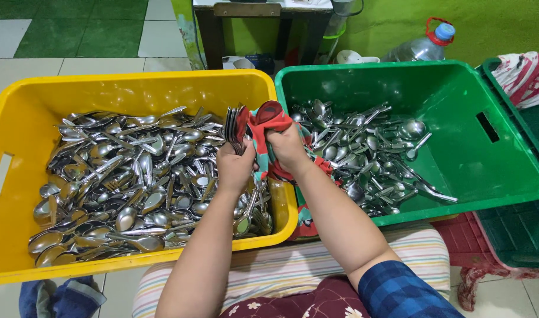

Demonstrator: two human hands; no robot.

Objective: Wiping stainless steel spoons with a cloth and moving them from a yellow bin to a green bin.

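My left hand (234,168) grips a bunch of metal forks (231,126) upright above the seam between two crates. My right hand (288,147) holds a red and green patterned cloth (263,121) wrapped around the forks' upper ends. The yellow crate (22,112) on the left is heaped with steel spoons and forks (134,176). The green crate (458,88) on the right holds a smaller pile of cutlery (363,153) against its left side.
A striped cushion (281,265) lies across my lap below the crates. A clear water bottle with a red handle (419,47) stands behind the green crate. A second dark green crate (517,235) with a red-white cloth (526,76) sits at right. A wooden stool (246,17) stands at the back.
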